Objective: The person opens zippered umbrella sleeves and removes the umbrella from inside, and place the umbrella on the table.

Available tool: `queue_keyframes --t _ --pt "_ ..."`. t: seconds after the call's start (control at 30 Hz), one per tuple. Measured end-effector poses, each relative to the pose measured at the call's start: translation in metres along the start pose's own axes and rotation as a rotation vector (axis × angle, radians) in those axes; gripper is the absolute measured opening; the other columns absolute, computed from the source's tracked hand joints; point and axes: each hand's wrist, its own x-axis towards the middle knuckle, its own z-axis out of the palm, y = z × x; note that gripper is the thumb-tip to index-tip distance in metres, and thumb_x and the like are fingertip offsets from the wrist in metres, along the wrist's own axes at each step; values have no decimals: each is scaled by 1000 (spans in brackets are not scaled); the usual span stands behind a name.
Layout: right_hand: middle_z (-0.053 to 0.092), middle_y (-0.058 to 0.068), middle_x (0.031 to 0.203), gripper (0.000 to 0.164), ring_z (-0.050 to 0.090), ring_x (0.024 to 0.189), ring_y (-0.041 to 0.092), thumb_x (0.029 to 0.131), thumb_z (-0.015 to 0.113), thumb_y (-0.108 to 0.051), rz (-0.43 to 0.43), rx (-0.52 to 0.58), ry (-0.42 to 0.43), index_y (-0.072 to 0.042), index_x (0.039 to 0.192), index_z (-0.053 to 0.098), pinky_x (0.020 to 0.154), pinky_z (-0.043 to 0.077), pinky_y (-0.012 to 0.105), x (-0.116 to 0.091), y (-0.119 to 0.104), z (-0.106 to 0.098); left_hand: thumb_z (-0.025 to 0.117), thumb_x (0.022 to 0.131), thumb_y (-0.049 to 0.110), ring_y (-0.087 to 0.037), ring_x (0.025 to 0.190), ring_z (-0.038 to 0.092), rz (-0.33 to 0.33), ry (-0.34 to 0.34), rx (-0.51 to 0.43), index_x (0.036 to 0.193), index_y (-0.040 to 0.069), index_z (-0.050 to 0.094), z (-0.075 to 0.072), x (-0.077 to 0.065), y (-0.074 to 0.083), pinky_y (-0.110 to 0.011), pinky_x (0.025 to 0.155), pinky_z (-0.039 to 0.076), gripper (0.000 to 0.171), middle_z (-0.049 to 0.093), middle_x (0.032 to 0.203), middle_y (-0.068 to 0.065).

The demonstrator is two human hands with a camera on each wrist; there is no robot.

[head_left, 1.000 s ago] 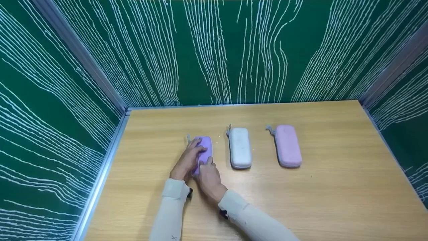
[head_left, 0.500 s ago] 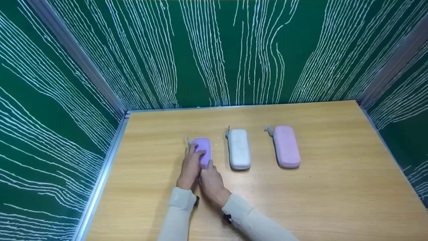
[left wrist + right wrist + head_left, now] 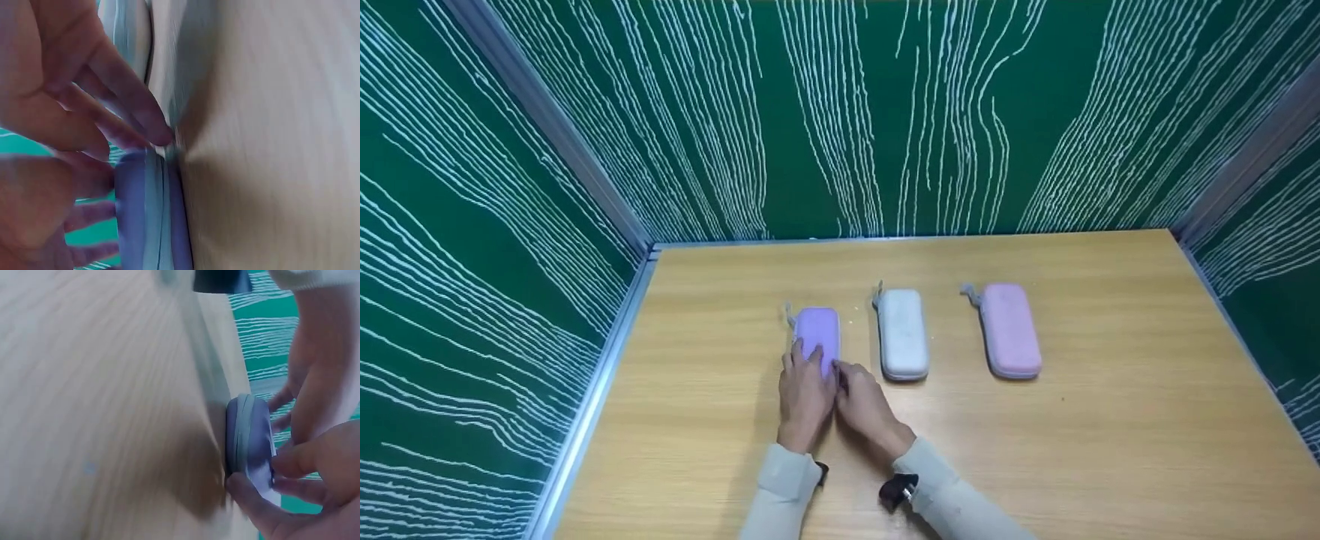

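Note:
A purple zip case (image 3: 819,330) lies flat on the wooden table, a grey strap loop (image 3: 790,315) at its far left corner. My left hand (image 3: 804,394) rests over its near end, fingers lying forward on the lid. At the near right corner my right hand (image 3: 866,405) pinches at the zip seam with thumb and forefinger; the zip pull itself is hidden in the fingertips. In the left wrist view, the right fingertips (image 3: 163,135) meet the end of the case's light zip band (image 3: 157,214). The right wrist view shows the case (image 3: 260,439) edge-on.
A grey-white zip case (image 3: 904,334) lies to the right of the purple one, and a pink zip case (image 3: 1012,330) further right, both with strap loops at the far left. Green walls (image 3: 825,150) with white wavy lines enclose the table (image 3: 1072,450) behind and at both sides.
My left hand has slid back towards the near end, uncovering more of the purple lid. My right hand has shifted a little to the right, round to the case's right side.

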Motion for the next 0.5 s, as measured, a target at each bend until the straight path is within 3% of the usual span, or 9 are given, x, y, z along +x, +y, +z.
queue_keyframes --t 0.1,0.23,0.37,0.5 --pt "70 32 116 44 69 113 44 93 58 14 1 46 -10 20 137 54 99 57 54 0 6 0 86 86 27 -41 111 58 -17 3 40 135 2 69 0 -4 4 -50 80 58 58 55 137 -31" --pt "71 30 112 51 70 111 43 92 54 16 23 110 -30 21 142 47 101 56 55 0 8 -1 93 77 27 -41 102 57 -28 6 62 137 3 66 -1 -5 7 -49 78 56 69 55 129 -32" --pt "71 32 114 49 68 113 45 96 51 15 102 197 -41 21 144 45 104 53 57 2 8 -1 93 76 20 -42 100 57 -45 -8 4 136 1 64 -3 -4 7 -50 78 56 70 56 125 -33" --pt "71 33 116 49 68 115 45 95 52 14 198 292 -50 20 144 46 105 53 56 5 7 0 91 78 17 -45 106 56 -102 -62 -90 140 -1 62 -8 -2 5 -52 84 55 71 55 129 -34"
